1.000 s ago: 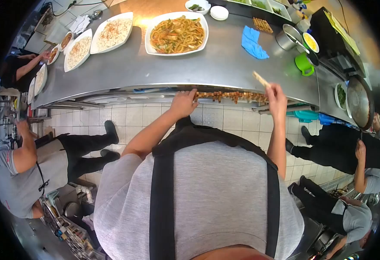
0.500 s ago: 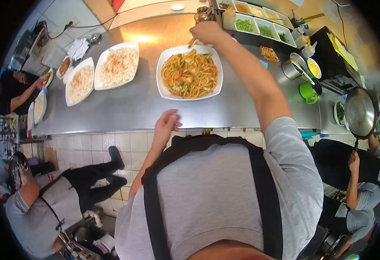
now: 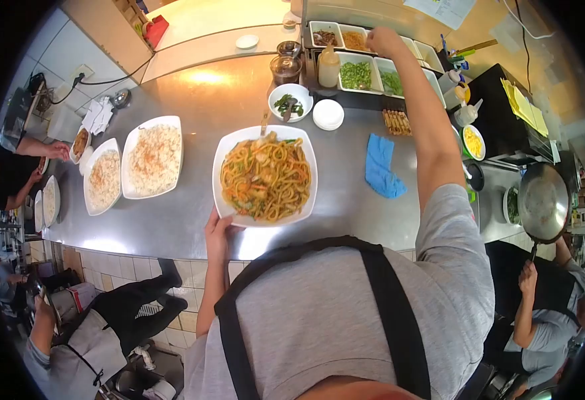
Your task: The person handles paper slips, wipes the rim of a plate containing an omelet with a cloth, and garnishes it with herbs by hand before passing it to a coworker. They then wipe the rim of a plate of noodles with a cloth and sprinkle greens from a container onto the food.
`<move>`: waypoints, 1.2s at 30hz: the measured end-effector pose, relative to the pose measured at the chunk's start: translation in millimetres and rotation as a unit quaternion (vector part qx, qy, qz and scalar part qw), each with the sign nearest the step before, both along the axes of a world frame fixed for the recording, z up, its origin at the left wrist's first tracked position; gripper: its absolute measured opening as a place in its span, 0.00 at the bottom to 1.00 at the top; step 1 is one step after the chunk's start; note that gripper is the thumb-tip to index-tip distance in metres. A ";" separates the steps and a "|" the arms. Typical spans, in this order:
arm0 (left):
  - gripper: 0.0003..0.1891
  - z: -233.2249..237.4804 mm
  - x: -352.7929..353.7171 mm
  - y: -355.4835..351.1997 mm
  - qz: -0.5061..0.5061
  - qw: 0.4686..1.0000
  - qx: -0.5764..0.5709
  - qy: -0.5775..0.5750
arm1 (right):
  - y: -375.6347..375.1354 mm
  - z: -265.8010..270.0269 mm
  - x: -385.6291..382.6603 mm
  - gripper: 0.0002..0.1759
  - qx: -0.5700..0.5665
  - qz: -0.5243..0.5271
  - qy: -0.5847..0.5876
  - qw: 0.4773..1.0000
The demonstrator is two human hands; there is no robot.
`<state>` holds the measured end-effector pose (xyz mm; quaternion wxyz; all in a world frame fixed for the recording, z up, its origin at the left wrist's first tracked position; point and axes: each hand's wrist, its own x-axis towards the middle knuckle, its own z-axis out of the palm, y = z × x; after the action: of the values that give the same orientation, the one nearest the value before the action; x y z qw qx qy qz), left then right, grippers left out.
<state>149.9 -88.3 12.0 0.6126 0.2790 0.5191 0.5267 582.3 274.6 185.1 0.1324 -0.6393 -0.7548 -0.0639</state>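
A square white plate of stir-fried noodles [image 3: 266, 177] sits on the steel counter in front of me. My left hand [image 3: 220, 225] grips its near-left rim. A gold-brown utensil handle [image 3: 264, 123] sticks out past the plate's far edge. My right hand [image 3: 384, 42] reaches to the topping containers at the back, its curled fingers at the container of orange-brown crumbs [image 3: 355, 40]; the fingertips are too small to show what they pinch. Nearer me are containers of chopped green onion [image 3: 356, 76] and other greens [image 3: 390, 83].
A white bowl with greens [image 3: 290, 103], a stack of small white dishes [image 3: 328, 115] and a blue cloth [image 3: 384, 167] lie on the counter. Rice plates [image 3: 152, 158] stand left. Co-workers are at both sides, one holding a wok [image 3: 544, 202]. A squeeze bottle [image 3: 329, 67] stands by the containers.
My right hand has left the far side of the noodle plate and moved right to the topping containers. My left hand, free before, has taken the plate's rim. The view has shifted.
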 end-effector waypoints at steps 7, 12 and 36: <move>0.29 -1.7 7.2 4.4 0.012 0.998 -0.020 -0.050 | 51.1 -52.1 -15.4 0.13 0.008 -0.055 -0.057 0.997; 0.30 -7.8 5.1 8.8 0.003 0.997 -0.030 -0.065 | 26.3 -31.2 -71.7 0.12 -0.156 -0.033 -0.076 0.984; 0.27 -3.8 -4.9 12.8 -0.084 0.989 -0.009 -0.119 | -50.0 -60.9 -88.4 0.14 -0.082 -0.053 -0.182 0.979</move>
<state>145.0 -75.4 8.1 0.7147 0.2512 0.4221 0.4979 493.9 224.6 124.2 -0.0633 -0.6646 -0.7342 -0.1239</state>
